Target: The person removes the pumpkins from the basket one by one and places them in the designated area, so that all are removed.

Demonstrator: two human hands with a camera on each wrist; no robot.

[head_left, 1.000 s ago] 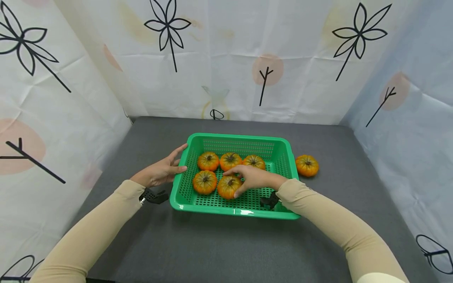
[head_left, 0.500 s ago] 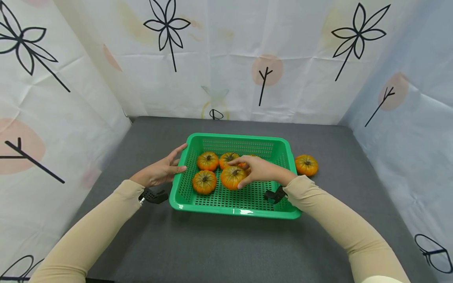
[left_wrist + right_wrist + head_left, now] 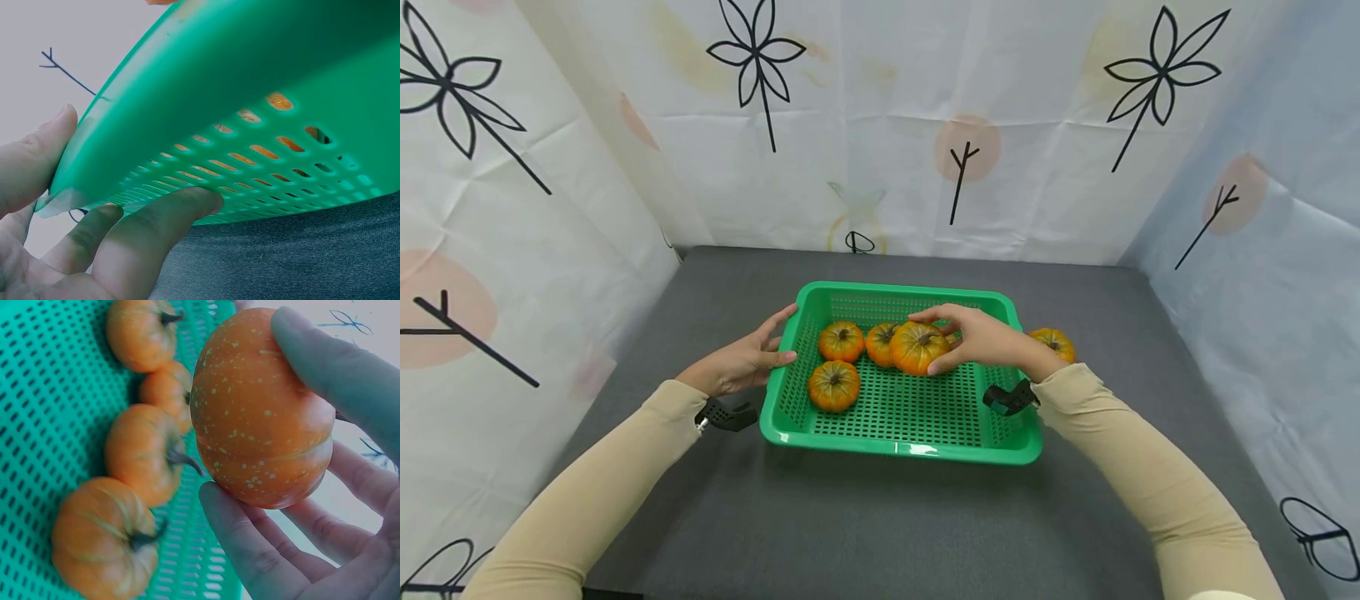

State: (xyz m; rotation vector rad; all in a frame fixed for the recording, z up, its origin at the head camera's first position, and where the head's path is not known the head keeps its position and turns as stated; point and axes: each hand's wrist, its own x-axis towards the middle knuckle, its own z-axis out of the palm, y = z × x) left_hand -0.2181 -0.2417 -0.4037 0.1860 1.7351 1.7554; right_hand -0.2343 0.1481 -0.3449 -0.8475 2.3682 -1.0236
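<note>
My right hand (image 3: 973, 337) grips a small orange pumpkin (image 3: 917, 347) between thumb and fingers. In the right wrist view this pumpkin (image 3: 259, 412) hangs clear of the others, its speckled underside showing. Several more pumpkins sit in the green plastic basket (image 3: 895, 454), among them a back-left pumpkin (image 3: 841, 342), a front-left pumpkin (image 3: 833, 387) and a partly covered pumpkin (image 3: 878, 343). One is hidden in the head view but shows in the right wrist view. My left hand (image 3: 741, 358) holds the basket's left rim, thumb on the rim and fingers against the perforated outer wall (image 3: 250, 153).
Outside the basket, on its right, another pumpkin (image 3: 1054, 342) lies on the grey tabletop (image 3: 865, 525), partly behind my right wrist. White printed cloth (image 3: 880, 125) hangs at the back and both sides. Black wrist cameras sit under both wrists.
My right hand has lifted the front-row pumpkin off the basket floor and carried it back and to the right, over the back row. My left hand has stayed at the rim.
</note>
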